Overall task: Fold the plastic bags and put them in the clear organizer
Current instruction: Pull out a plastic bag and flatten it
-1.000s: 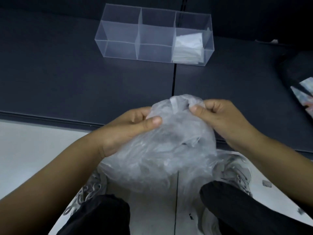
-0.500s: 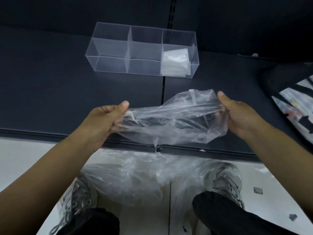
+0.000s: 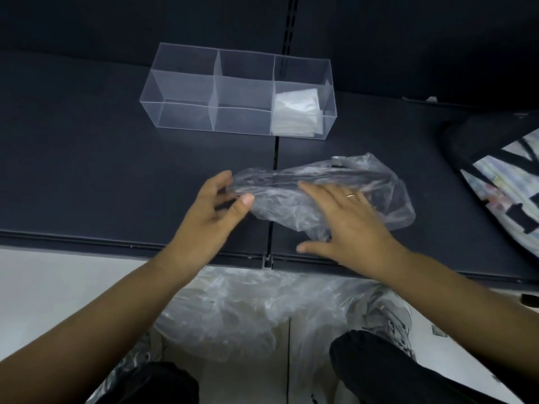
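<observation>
Under the right hand [image 3: 354, 228] lies a bag [image 3: 388, 196], spread on the dark shelf [image 3: 87, 170] and still wrinkled. That hand is open and flat, palm down, pressing the bag's near middle without gripping it. The left hand [image 3: 217, 212] is at the bag's left end, fingers [image 3: 220, 180] loosely curled with the thumb near the edge; it seems to pinch the film lightly, though I cannot tell for sure.

The step looks like smoothing before the first fold. To do it well, the flat palm should hold its spot while the other hand draws the left end taut, pushing air out toward the puffed-up right end beyond the palm. The film is thin and slippery, so a fold made over trapped air would likely spring back.

Beyond both hands, further along the shelf, sits the organizer [image 3: 180, 100] with three compartments; the right one holds folded bags [image 3: 296, 112], the other two look empty. Nothing stands between the hands and it. Behind the wrists, down on the floor by the person's shoes, lies a heap of loose bags [image 3: 233, 310] waiting their turn. Off past the right hand's outer side rests a dark patterned cloth [image 3: 501, 170], near the bag's end but apart from it.
</observation>
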A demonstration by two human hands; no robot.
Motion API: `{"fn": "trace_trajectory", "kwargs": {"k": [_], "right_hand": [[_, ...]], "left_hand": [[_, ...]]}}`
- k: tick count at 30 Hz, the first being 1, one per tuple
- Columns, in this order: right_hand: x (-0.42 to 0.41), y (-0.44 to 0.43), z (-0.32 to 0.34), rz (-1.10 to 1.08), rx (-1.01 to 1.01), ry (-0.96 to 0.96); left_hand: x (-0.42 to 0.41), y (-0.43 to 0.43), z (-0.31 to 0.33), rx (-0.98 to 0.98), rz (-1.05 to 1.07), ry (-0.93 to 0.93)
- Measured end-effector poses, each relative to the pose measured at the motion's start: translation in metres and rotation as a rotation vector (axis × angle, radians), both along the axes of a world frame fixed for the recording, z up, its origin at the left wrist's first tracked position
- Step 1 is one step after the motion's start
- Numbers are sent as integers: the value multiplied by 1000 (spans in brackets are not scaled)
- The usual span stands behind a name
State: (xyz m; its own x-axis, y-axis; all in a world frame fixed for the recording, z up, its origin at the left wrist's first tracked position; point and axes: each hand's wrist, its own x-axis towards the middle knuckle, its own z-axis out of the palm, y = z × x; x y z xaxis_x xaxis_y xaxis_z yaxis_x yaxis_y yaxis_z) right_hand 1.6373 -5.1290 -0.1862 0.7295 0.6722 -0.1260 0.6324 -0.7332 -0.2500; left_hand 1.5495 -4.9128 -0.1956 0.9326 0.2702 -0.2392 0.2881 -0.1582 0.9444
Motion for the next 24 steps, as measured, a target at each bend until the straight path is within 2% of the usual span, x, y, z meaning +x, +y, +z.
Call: {"fn": "trace_trajectory", "kwargs": {"k": [1, 2, 4, 6, 8, 11, 14, 20, 22, 24], "right_hand": [[2, 6, -2, -88, 69, 71], [6, 12, 0, -201, 229, 166], [13, 22, 6, -446, 636, 531], [13, 31, 15, -583, 977, 971], [7, 37, 24, -610, 1126, 1314], [3, 36, 32, -668, 1168, 1577], [6, 28, 35, -746, 1216, 1632], [39, -12, 28, -1003, 1199, 1436], [49, -29, 27, -1123, 1165, 1297], [59, -47, 23, -1107, 982, 1083]], "left_hand": [[-2, -4, 0, -10, 9, -4], [-4, -8, -1, -18, 20, -12], [-7, -16, -1, -2, 4, -50], [-8, -23, 3, -20, -68, -105], [-8, -29, 6, -112, -165, -142], [-6, -31, 11, -142, -178, -152], [-3, -24, 13, -188, -56, -190], [3, -5, 14, -280, 55, -162], [5, -1, 14, -303, 101, -153], [7, 1, 18, -251, 119, -159]]}}
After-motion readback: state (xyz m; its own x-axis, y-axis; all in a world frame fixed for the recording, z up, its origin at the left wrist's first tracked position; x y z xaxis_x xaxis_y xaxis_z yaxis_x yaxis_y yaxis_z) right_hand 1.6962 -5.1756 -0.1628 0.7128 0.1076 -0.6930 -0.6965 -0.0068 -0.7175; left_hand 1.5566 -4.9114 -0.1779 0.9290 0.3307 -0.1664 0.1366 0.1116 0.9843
